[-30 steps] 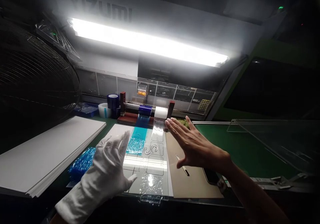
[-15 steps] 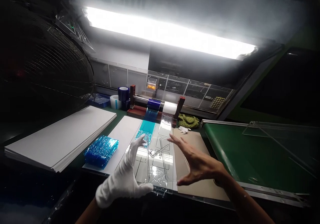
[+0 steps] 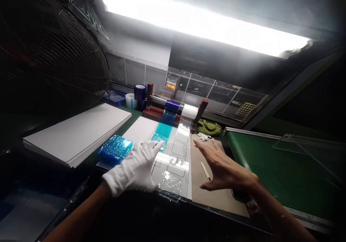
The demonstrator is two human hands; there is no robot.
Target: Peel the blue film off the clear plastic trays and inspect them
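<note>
Green-topped table (image 3: pixel 273 173) under a glaring tube lamp (image 3: pixel 205 18), with a wire-guarded fan (image 3: pixel 54 51) dark at upper left. We find a clear plastic sheet (image 3: pixel 173 166), marked with cut shapes, lying flat at centre frame between the hands, a teal film piece (image 3: pixel 159 139) at its far left edge. We note the white-gloved left hand (image 3: pixel 132 168) spread, fingertips just beside that film, and the bare right hand (image 3: pixel 225 166) spread and curved above a kraft board (image 3: pixel 216 195), neither pinching anything; blue bubble wrap (image 3: pixel 115 150) and stacked white boards (image 3: pixel 78 134) lie further left.
</note>
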